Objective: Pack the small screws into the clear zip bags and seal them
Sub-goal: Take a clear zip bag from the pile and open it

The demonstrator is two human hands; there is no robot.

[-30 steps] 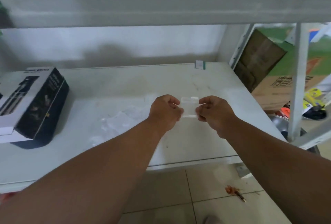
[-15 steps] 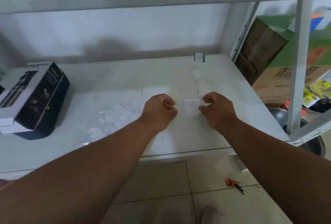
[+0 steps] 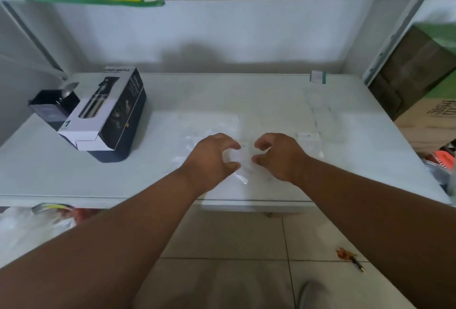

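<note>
1. A clear zip bag [image 3: 243, 164] is lying flat and nearly see-through on the white shelf [image 3: 271, 101], near its front edge.
2. The left hand [image 3: 209, 158] and right hand [image 3: 281, 155] are hovering on either side of it, fingers loosely curled, gripping nothing.
3. A second bag [image 3: 308, 139] is lying just right; a black box [image 3: 108, 116] is sitting well left.

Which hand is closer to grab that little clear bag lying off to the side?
The right hand. The sealed zip bag lies just beyond it on the shelf; the left hand sits farther away.
</note>
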